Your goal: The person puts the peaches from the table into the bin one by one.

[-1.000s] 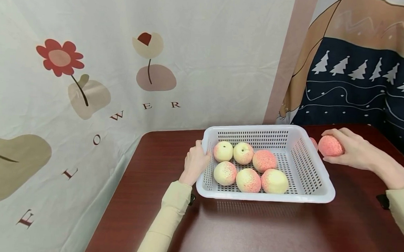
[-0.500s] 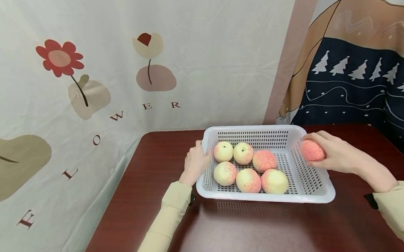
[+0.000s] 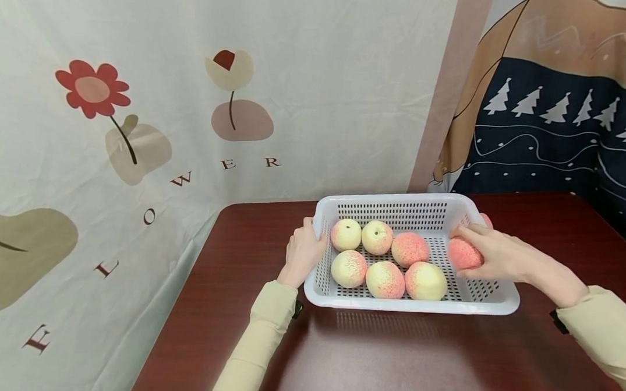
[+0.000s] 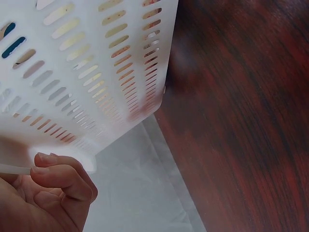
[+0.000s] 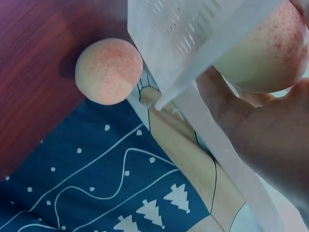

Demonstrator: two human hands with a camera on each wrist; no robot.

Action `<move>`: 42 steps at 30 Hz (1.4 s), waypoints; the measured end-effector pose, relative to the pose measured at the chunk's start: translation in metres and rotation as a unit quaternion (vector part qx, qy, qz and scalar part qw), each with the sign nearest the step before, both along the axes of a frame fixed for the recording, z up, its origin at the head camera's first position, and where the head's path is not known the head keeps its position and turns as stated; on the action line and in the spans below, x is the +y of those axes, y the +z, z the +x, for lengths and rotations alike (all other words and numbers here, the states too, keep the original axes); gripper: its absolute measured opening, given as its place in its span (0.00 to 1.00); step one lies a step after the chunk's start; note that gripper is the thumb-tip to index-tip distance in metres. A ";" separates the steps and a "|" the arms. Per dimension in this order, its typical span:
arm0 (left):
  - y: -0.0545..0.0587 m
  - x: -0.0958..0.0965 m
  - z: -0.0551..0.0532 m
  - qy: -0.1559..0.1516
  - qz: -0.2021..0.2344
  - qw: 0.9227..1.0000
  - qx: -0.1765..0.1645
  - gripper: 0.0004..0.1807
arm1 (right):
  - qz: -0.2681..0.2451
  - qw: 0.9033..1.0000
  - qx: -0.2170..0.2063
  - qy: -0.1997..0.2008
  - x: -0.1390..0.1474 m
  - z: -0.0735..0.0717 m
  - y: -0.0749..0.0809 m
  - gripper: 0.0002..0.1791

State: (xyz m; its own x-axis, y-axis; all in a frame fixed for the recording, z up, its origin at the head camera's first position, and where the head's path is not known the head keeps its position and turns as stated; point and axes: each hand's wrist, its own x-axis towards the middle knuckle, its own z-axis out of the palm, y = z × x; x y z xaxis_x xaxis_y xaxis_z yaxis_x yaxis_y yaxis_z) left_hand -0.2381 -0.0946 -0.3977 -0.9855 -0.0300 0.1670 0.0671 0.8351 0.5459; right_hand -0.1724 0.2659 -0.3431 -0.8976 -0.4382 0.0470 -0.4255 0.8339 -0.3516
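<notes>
A white perforated plastic basket [image 3: 387,305] stands on the table with several peaches [image 3: 385,280] grouped in its left and middle part. My left hand [image 3: 303,250] grips the basket's left rim; in the left wrist view its curled fingers [image 4: 63,176] hook over the rim. Inside the right end of the basket, my right hand [image 3: 499,253] holds a reddish peach [image 3: 464,254] from above. The right wrist view shows this peach [image 5: 270,53] between fingers and thumb, beside the basket's wall. Another peach [image 5: 109,71] lies on the table outside the right wall, mostly hidden in the head view.
The dark red wooden table [image 3: 400,362] extends in front of the basket and to both sides. A pale curtain with flower prints [image 3: 323,91] hangs behind, and a dark blue cloth with white trees [image 3: 546,141] is at the back right.
My right hand has carried the reddish peach leftward from beside the basket, over the right rim and into it. The left hand and the basket have stayed in place.
</notes>
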 end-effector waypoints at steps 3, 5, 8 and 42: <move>0.000 0.000 0.000 0.000 0.000 1.000 0.002 0.24 | 0.014 1.000 0.010 0.004 -0.003 0.001 -0.005 0.34; 0.000 0.000 0.000 0.000 0.001 1.000 0.001 0.24 | 0.019 1.000 0.011 0.005 -0.005 0.001 -0.008 0.34; 0.000 0.000 0.001 -0.001 0.002 1.000 -0.001 0.25 | 0.028 1.000 0.003 0.006 -0.007 0.003 -0.011 0.34; 0.004 0.001 0.002 -0.001 -0.003 1.000 0.003 0.24 | 0.059 0.997 -0.043 0.011 -0.014 0.002 -0.022 0.31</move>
